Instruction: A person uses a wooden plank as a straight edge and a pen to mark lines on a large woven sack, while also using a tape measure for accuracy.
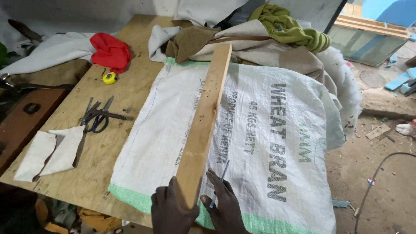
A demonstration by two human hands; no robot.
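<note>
Left hand [172,210], at the bottom edge of the view, lies palm-down with fingers closed over the near end of a wooden batten [204,123], pressing it flat. Right hand [225,206], just beside the batten's near end on its right, is curled around a blue pen [220,181]; the pen tilts up and away from the hand, close along the batten's right edge, though whether its tip touches cannot be told. The batten's long axis runs from the hands away and slightly rightward, its far end pointing toward a heap of cloth. Under the batten lies a white woven sack [277,143] with a green band along its near hem and dark lettering that runs parallel to the batten; the batten crosses the sack's left half lengthwise. The sack rests on a plywood surface [130,93] and overhangs it to the right of the batten. Left of the batten, on the bare surface: scissors [99,116], pale fabric pieces [52,154], a yellow tape measure [109,78] and a red cloth [111,51]. Beyond the batten's far end: beige cloth [242,43] topped by a green cloth [288,28].
</note>
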